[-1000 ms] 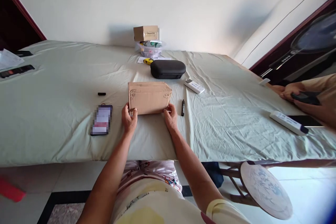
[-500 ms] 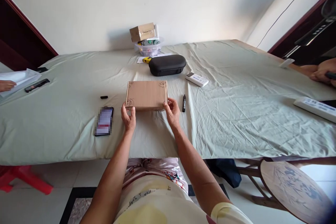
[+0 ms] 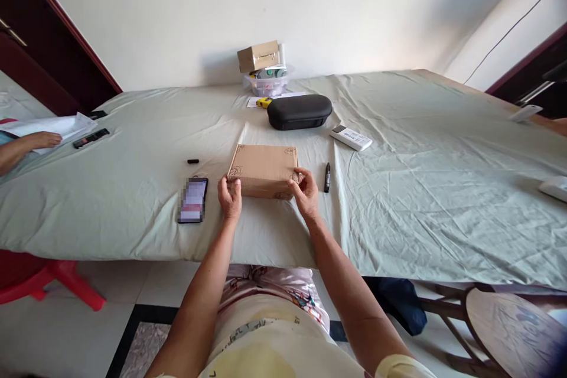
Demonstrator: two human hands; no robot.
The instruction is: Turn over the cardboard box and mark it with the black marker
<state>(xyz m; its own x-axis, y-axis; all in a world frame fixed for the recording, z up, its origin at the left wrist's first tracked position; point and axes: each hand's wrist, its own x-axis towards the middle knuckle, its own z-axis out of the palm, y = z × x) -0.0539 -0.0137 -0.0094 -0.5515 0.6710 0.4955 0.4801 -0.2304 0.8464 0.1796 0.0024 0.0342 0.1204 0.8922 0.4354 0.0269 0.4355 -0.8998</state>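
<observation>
Clamping its near corners, left hand (image 3: pixel 230 201) and right hand (image 3: pixel 307 196) flank a brown rectangular cardboard box (image 3: pixel 263 168). Its long axis runs hand-to-hand.

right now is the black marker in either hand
No, the black marker lies on the cloth, while the left hand and right hand hold the cardboard box.

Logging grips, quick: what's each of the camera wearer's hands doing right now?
Left hand: holding the cardboard box near its front left corner.
Right hand: holding it near its front right corner.
</observation>
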